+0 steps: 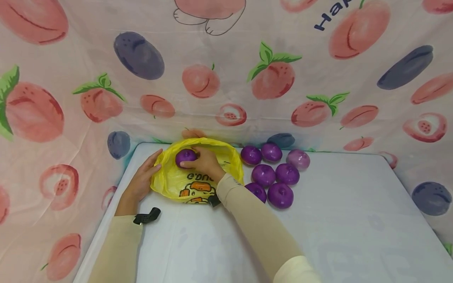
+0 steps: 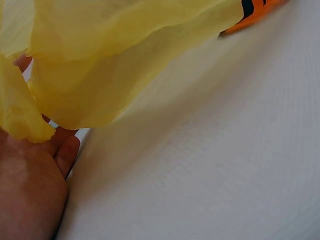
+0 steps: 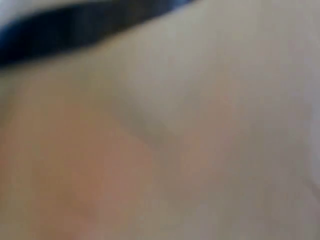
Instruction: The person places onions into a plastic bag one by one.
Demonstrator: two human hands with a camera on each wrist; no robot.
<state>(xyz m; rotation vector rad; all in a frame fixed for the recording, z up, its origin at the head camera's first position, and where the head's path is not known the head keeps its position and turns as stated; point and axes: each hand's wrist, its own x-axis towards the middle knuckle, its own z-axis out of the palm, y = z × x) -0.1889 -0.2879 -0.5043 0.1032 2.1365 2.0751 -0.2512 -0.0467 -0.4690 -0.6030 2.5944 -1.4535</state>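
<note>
A yellow plastic bag (image 1: pixel 166 182) with a printed cartoon lies mouth up near the table's back left. My right hand (image 1: pixel 207 163) reaches into its mouth and grips a glossy purple onion (image 1: pixel 185 157), thumb in front. At the bag's left side, my left hand (image 1: pixel 142 179) touches the rim with fairly straight fingers. The left wrist view has the yellow bag (image 2: pixel 85 75) draping over part of the left hand (image 2: pixel 30 185), hiding some fingers. Only blurred skin and sleeve fill the right wrist view.
Several more purple onions (image 1: pixel 263 175) sit grouped just right of the bag, one paler (image 1: pixel 298 159). The white table (image 1: pixel 354 220) meets a fruit-printed cloth (image 1: pixel 233 51) at the back and sides. My right forearm (image 1: pixel 262 228) crosses the table's front.
</note>
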